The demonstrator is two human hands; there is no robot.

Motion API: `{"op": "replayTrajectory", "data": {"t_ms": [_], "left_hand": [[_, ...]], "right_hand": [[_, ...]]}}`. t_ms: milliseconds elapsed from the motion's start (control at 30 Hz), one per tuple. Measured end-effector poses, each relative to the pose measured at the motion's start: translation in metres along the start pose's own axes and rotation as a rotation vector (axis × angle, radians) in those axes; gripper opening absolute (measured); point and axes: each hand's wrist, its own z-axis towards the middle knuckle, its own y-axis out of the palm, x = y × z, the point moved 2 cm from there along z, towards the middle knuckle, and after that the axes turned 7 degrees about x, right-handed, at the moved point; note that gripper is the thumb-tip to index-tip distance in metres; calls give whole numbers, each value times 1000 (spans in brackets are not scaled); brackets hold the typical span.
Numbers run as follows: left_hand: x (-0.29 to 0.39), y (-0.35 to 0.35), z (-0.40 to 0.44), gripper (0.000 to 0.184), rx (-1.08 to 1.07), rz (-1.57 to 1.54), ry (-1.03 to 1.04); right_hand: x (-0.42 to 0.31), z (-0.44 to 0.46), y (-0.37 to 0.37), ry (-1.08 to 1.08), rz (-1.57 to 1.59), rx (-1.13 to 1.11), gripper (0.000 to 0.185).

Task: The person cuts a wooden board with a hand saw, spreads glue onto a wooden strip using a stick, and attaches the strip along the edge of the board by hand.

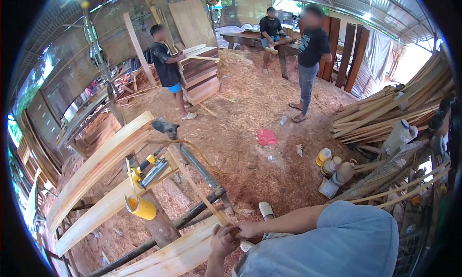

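A long thin wooden strip (195,186) slants down from the bench frame to my hands. Its near end meets my left hand (223,239), whose fingers are closed round it. My right hand (247,230) is closed close beside the left at the same end, its fingertips partly hidden. Under and beyond my hands lie wide pale boards (168,258). Farther along, a yellow and grey nail gun (153,173) rests on a board, with a yellow hose (207,154) running from it. A yellow container (144,209) with a smeared rim hangs or stands at the board's edge.
Dark metal pipes (197,213) support the curved boards (96,166). Wood shavings cover the floor. Cans and jugs (332,165) stand to the right, below stacked wooden strips (394,111). One person (166,60) handles stacked planks (202,77); another stands (310,51), a third sits (272,29).
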Motion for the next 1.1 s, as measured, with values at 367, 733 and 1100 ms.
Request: {"op": "replayTrajectory", "data": {"t_ms": [367,733,1100], "left_hand": [[-2,6,-4,28,26,8,-8],[16,-5,-10,31,37,108,-183],[11,1,-18,37,-62,81,-107]], "right_hand": [[-11,-12,-5,57,-20,64,49],[-29,-23,-10,26,105,-18,38],[13,-8,-14,191,38,-38,47]]}}
